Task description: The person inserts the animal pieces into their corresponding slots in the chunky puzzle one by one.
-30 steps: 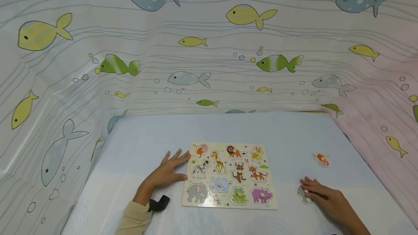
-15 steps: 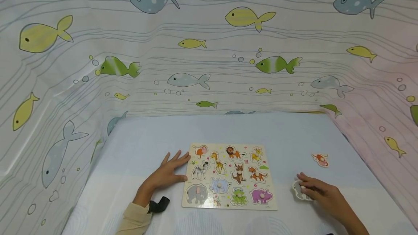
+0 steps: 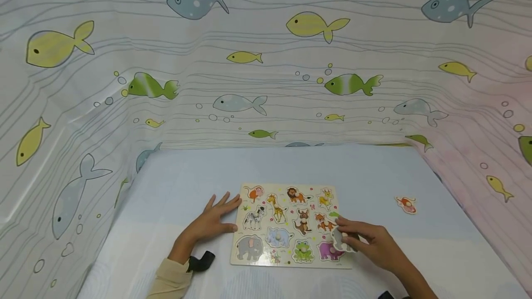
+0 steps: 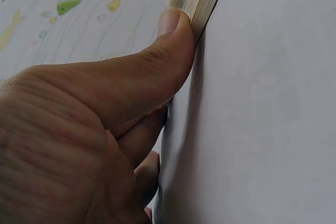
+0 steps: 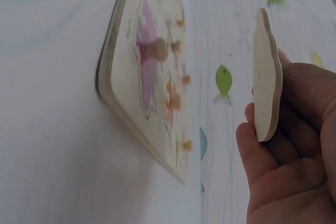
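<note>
A wooden knob puzzle board with animal pictures lies on the table. My left hand rests at its left side, fingers spread, with fingertips and thumb touching the edge; the left wrist view shows the thumb against the board's side. My right hand pinches a grey elephant piece above the board's right edge, over part of the purple hippo. Tilted up on edge, the piece shows its plain wooden back in the right wrist view; its knob is hidden there.
An orange monkey piece lies on the table right of the board. A grey elephant picture, with no knob visible, fills the board's lower left corner. Knobs stand up from several other animals. Fish-printed sheeting surrounds the table's back and sides.
My right hand has lifted the elephant piece off the table and carried it left, over the board's right edge. The left hand stays against the board.
</note>
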A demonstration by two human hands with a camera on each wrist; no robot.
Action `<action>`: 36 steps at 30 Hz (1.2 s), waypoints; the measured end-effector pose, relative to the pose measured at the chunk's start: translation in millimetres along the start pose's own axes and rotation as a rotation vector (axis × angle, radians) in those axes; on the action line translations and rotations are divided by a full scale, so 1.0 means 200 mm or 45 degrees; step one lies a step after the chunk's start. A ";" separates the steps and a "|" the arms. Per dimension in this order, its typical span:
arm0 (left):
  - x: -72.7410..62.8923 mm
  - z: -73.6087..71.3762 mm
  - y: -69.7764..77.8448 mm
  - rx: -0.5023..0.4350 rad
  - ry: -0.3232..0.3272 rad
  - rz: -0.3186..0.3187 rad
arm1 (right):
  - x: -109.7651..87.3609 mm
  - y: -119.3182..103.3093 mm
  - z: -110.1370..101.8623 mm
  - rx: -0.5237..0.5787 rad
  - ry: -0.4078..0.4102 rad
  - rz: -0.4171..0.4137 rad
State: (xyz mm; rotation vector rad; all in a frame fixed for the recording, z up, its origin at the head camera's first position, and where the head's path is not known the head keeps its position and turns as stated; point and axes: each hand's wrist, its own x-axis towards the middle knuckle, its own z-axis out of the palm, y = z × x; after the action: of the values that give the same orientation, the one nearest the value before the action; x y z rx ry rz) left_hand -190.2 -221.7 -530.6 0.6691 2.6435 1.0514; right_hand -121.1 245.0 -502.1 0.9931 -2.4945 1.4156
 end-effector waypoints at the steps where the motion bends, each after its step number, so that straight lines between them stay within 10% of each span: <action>1: 0.00 0.00 0.00 -0.001 -0.002 -0.003 | 0.02 -0.01 0.03 0.009 -0.006 -0.015; 27: 0.00 0.01 -0.02 0.026 -0.014 0.003 | 0.52 -0.18 0.74 0.064 -0.138 -0.156; 36: 0.00 0.00 -0.01 0.033 -0.023 0.003 | 0.55 -0.19 0.86 0.063 -0.156 -0.030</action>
State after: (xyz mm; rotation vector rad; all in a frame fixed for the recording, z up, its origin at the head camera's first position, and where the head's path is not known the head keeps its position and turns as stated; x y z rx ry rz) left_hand -191.5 -222.4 -532.3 0.6836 2.6462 1.0084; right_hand -147.6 40.6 -528.4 1.1480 -2.5340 1.4590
